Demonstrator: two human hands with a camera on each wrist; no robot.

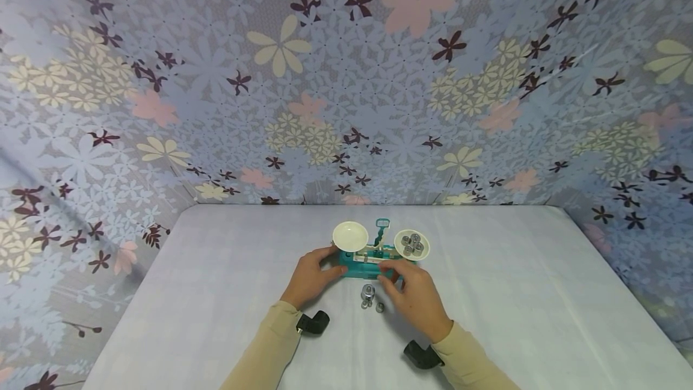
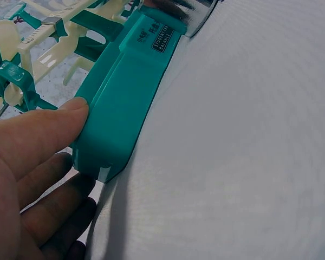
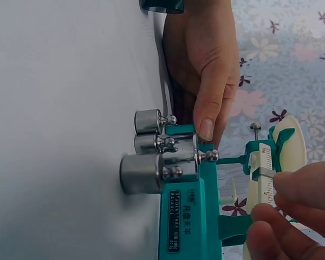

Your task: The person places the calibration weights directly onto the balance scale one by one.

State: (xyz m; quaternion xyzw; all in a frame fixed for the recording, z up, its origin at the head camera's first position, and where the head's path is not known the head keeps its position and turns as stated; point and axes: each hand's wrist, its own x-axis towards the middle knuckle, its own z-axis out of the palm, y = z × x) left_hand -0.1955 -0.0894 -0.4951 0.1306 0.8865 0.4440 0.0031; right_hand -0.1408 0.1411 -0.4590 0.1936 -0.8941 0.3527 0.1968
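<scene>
A green and cream tray balance (image 1: pixel 363 268) stands on the cloth-covered table. My left hand (image 1: pixel 312 274) holds its left end; in the left wrist view the thumb (image 2: pixel 70 116) lies on the edge of the green base (image 2: pixel 119 103) and the other fingers are at its end. My right hand (image 1: pixel 415 294) is at the front right of the balance, thumb and forefinger bent and apart. In the right wrist view its fingertips overlap the scale beam beside the grey rider (image 3: pixel 262 172). Several metal weights (image 1: pixel 368 292) stand before the base, one larger than the others.
The left pan (image 1: pixel 350 237) is bare, and the right pan (image 1: pixel 411 244) carries several metal weights (image 1: pixel 415 238). A green upright pointer frame (image 1: pixel 382 223) rises between them. Flower-patterned fabric (image 1: pixel 379 107) stands behind the table. Black wrist cameras (image 1: pixel 314 322) hang under both forearms.
</scene>
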